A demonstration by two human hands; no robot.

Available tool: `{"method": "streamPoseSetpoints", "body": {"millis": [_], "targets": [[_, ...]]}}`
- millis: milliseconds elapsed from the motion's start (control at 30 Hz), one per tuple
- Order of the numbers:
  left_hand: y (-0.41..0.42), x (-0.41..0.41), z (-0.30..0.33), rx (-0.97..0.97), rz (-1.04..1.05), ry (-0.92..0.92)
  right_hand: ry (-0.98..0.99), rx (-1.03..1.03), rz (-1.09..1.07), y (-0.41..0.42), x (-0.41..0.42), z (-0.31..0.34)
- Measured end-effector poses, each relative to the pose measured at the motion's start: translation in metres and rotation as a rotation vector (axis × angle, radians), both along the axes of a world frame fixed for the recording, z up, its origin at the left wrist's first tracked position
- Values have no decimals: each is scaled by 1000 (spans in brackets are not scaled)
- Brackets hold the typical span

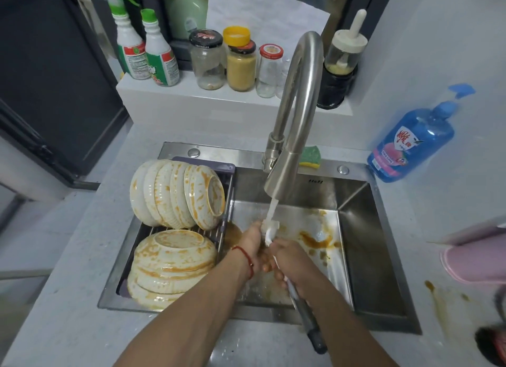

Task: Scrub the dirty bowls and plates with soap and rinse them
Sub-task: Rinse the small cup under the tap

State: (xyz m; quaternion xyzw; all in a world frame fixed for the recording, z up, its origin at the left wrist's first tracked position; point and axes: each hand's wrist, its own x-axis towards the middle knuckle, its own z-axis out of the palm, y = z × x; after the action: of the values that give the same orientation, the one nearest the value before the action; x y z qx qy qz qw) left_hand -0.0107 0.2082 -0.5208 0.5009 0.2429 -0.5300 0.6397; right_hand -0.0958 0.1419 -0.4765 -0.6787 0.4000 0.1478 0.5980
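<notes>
Bowls (178,194) and plates (172,265), unwashed, are stacked in the rack. A brush (298,298), gripped by the right hand (290,262), is wetted under the tap; left hand (253,242) grip indeterminate. Soap is required next.

Even, soft indoor light fills the scene, with faint shadows and mild glare on the steel sink (364,246) and faucet (298,98). The wide-angle lens bends straight lines near the edges. Corners look blurred and smeared.
</notes>
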Motion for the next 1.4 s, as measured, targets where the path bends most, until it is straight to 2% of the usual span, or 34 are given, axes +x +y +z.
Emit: {"method": "streamPoseSetpoints", "body": {"millis": [133,233,333,400,500,633,833,1133,1233,1400], "targets": [[-5,13,-11,-188,264,167,-42,-93,189,-7,-9,-1],[-7,18,-14,-254,245,226,-93,-95,247,-13,-19,-4],[-12,21,-12,-298,272,182,-163,-97,240,-25,-16,-8],[-16,21,-10,-340,299,167,-214,-166,263,-33,-9,-12],[-13,20,-9,-396,326,169,-304,-262,409,-41,-10,-17],[-11,16,-16,-361,287,145,-318,-227,484,-55,-24,-21],[-14,6,-17,-364,322,87,-330,-207,453,-64,-22,-29],[-4,14,-16,-380,405,83,-375,-328,559,-59,0,-24],[-2,13,-18,-371,419,86,-371,-268,545,-57,-2,-22],[-5,14,-19,-382,432,69,-329,-169,403,-53,-1,-15]]}}
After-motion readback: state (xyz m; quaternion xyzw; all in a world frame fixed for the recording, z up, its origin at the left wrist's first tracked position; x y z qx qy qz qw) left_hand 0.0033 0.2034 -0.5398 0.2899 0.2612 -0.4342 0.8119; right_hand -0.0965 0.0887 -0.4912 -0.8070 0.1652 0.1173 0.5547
